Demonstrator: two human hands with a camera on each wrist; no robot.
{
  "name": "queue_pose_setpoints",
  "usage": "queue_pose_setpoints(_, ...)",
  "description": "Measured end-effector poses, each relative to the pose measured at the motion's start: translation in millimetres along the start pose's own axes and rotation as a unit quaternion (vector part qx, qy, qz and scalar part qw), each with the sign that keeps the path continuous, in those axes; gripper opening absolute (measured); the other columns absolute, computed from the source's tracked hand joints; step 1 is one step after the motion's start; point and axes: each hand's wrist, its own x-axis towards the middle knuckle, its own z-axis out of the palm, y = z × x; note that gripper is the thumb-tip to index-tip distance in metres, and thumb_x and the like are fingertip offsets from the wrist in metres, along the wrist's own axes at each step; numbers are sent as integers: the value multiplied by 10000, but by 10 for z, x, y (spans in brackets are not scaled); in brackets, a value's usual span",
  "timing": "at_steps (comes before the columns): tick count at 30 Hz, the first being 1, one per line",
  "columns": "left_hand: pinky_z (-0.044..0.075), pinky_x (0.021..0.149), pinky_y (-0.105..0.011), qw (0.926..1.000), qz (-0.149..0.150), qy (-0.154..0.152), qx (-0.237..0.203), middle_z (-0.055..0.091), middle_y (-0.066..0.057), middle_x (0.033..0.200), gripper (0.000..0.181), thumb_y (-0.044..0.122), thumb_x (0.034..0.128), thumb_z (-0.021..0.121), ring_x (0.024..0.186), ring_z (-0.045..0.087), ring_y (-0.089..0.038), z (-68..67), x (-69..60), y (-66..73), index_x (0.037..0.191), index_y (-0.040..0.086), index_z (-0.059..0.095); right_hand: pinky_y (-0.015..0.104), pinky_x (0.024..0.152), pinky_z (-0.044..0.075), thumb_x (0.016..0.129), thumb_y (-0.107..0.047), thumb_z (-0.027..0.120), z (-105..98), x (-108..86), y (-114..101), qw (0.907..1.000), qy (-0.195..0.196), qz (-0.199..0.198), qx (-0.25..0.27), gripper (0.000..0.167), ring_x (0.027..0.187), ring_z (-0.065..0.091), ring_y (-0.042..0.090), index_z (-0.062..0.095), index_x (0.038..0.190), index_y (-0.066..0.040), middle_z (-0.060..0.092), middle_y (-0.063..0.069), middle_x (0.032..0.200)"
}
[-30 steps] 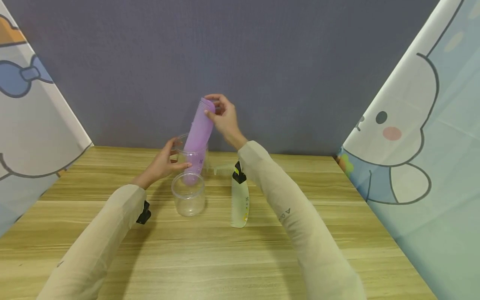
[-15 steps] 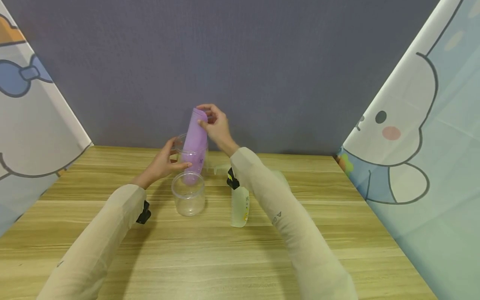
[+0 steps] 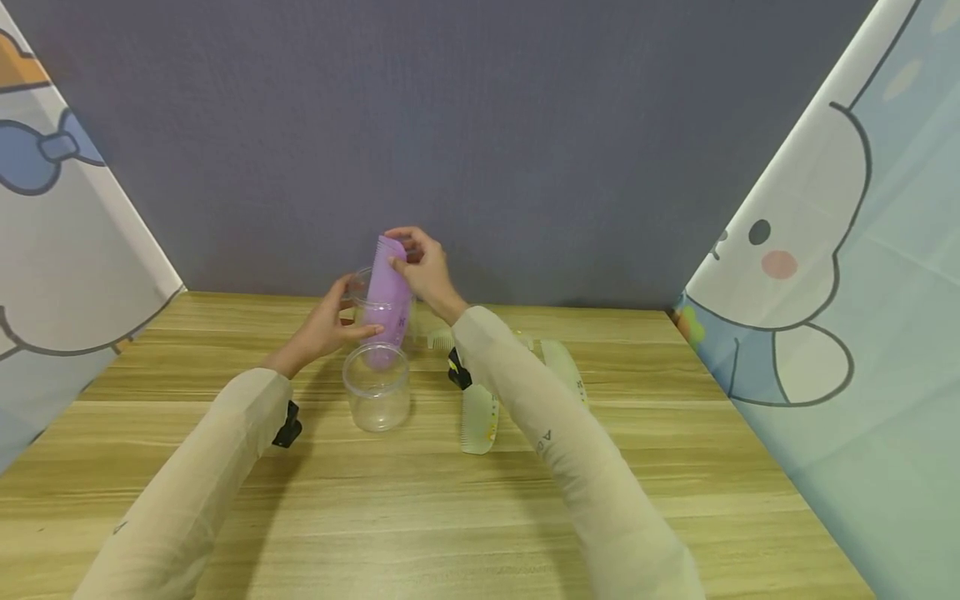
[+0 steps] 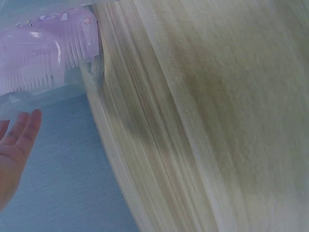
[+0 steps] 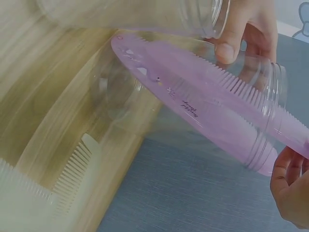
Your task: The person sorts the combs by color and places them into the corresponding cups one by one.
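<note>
In the head view my right hand (image 3: 426, 271) pinches the upper end of a purple comb (image 3: 388, 271). Its lower part is down inside a tall clear plastic jar (image 5: 120, 113). My left hand (image 3: 326, 327) grips that jar from the left, thumb in front and fingers behind. The right wrist view shows another purple comb (image 5: 178, 106) leaning inside the same jar, beside the held one. Close in front of it stands a second clear jar (image 3: 378, 410). Only a few left fingers (image 4: 29, 133) appear in the left wrist view.
Pale green combs lie on the wooden table (image 3: 360, 517): one comb (image 3: 478, 423) right of the front jar, another comb (image 3: 562, 367) partly behind my right sleeve, and a third comb (image 3: 441, 339) farther back. A dark grey wall (image 3: 480, 150) rises behind the table.
My right hand has moved down and slightly left, lowering the purple comb deeper into the jar. My left hand and both jars have stayed in place.
</note>
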Motion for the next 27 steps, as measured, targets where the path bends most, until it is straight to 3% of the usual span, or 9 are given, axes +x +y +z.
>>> queue_pose_setpoints(10,441,921,-572,10000,29,31,90,259,-243,1435,978,271,770,737,1242,354,-496,-6,-11,3,1440,17,70,208,648,540,814,8,642,37,-20,42,9994,-41,179,-294,336,831,616,197,615,1120,-130,626,118,1004)
queue_pose_setpoints(18,454,908,-562,9997,113,113,170,279,-249,1429,957,255,767,741,1229,370,-499,3,-7,-4,1432,3,100,216,628,542,826,25,623,33,-21,72,9991,-11,42,-412,332,824,616,208,623,1127,-116,613,129,986)
queue_pose_setpoints(27,457,905,-561,9997,125,118,167,286,-257,1417,961,250,762,746,1226,368,-505,10,-3,-16,1430,0,103,214,658,546,788,119,590,-2,-6,92,9978,-199,129,-614,468,890,599,230,598,1189,-122,599,138,1041)
